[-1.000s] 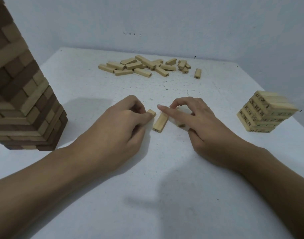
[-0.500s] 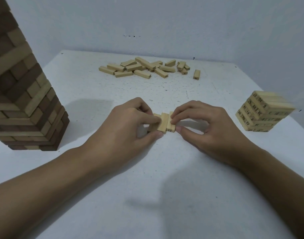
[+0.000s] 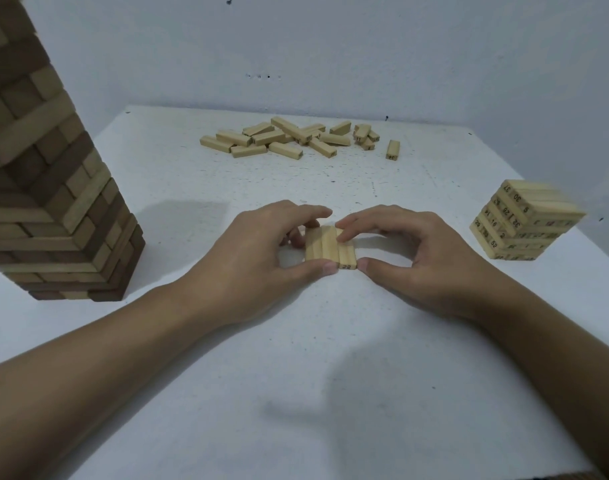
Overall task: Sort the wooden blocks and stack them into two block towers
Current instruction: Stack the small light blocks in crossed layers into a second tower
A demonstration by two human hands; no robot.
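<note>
Three blocks [image 3: 330,247] now pressed together

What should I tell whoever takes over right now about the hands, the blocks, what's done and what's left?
Left hand and right hand: both pinch the row of three blocks, which lies flat on the table between them.
Done: tall mixed tower stands at left, short numbered tower at right.
Left: probably set this row on the numbered tower, then stack the loose pile at the far side.
</note>
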